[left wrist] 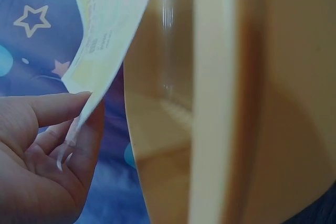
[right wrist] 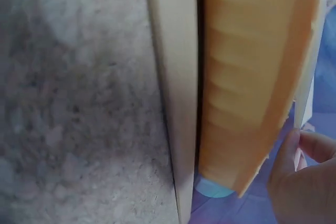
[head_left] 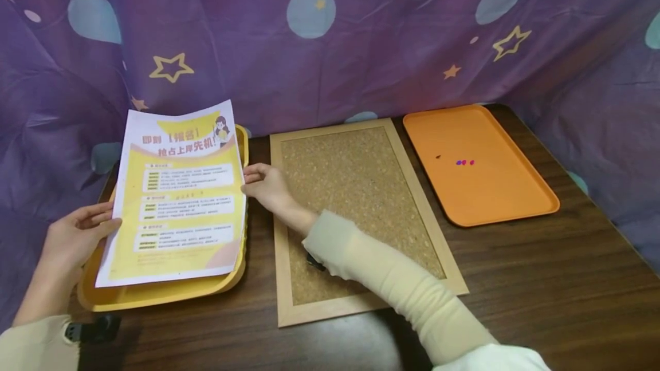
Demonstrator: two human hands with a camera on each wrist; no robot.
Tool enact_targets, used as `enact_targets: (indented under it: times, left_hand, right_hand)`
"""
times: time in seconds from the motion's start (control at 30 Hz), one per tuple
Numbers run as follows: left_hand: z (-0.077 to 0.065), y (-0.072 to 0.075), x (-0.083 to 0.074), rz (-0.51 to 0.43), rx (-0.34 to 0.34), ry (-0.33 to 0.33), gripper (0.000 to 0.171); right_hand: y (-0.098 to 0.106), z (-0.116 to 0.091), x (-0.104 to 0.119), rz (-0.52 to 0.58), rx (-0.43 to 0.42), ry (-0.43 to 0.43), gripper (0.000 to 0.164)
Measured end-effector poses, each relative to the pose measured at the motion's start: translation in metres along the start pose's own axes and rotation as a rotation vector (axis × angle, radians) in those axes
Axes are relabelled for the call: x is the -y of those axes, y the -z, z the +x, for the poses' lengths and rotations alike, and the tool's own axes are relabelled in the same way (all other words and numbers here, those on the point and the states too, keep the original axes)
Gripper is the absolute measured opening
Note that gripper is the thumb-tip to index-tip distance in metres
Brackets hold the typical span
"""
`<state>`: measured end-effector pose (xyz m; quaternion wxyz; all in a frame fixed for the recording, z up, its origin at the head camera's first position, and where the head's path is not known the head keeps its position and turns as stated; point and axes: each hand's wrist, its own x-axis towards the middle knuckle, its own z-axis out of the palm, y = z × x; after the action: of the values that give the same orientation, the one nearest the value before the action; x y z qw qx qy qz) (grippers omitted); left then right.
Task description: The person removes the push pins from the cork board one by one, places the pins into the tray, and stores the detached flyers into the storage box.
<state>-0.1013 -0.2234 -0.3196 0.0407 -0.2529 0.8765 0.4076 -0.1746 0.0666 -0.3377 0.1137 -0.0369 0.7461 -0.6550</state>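
A printed yellow-and-white paper sheet (head_left: 180,199) is held above a yellow tray (head_left: 206,289) at the left of the table. My left hand (head_left: 77,233) pinches its left edge between thumb and fingers; the left wrist view shows the sheet (left wrist: 113,30) bending up from that hand (left wrist: 47,156). My right hand (head_left: 270,188) pinches the sheet's right edge, and in the right wrist view this hand (right wrist: 304,182) grips the thin edge beside the tray's wall (right wrist: 247,77). The sheet hides most of the tray's inside.
A wood-framed cork board (head_left: 356,199) lies in the middle of the dark wooden table (head_left: 515,302), under my right forearm. An orange tray (head_left: 490,188) at the right holds several small pushpin-like bits, pink and purple (head_left: 464,162). A purple star-patterned curtain (head_left: 361,62) hangs behind.
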Motion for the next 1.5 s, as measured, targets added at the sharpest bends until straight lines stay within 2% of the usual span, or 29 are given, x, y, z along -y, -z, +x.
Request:
enact_targets:
  times: [0.17, 0.3, 0.63, 0.87, 1.13, 1.37, 1.5]
  left_hand:
    - [0.0, 0.001, 0.005, 0.038, 0.02, -0.024, 0.059]
    - [0.003, -0.001, 0.01, 0.051, 0.024, -0.033, 0.059]
    - [0.009, -0.003, 0.015, 0.067, 0.012, 0.004, 0.056]
    - [0.007, -0.002, 0.015, 0.097, 0.011, 0.043, 0.056]
    - [0.007, -0.003, 0.017, 0.103, 0.035, 0.048, 0.057]
    - [0.011, -0.006, 0.018, 0.117, 0.034, 0.045, 0.057]
    - [0.013, -0.005, 0.019, 0.117, 0.037, 0.037, 0.055]
  right_hand:
    - [-0.005, 0.0, -0.006, -0.112, 0.009, 0.037, 0.03]
    - [-0.008, 0.0, -0.006, -0.109, 0.006, 0.053, 0.031]
    - [-0.013, 0.0, 0.0, -0.155, 0.005, 0.024, 0.032]
    - [-0.019, -0.003, 0.003, -0.198, -0.026, -0.017, 0.027]
    - [-0.017, -0.002, 0.008, -0.21, -0.027, -0.05, 0.024]
    - [-0.012, 0.003, 0.015, -0.093, -0.033, -0.118, 0.016]
    - [-0.01, 0.005, 0.016, -0.094, -0.006, -0.157, 0.015]
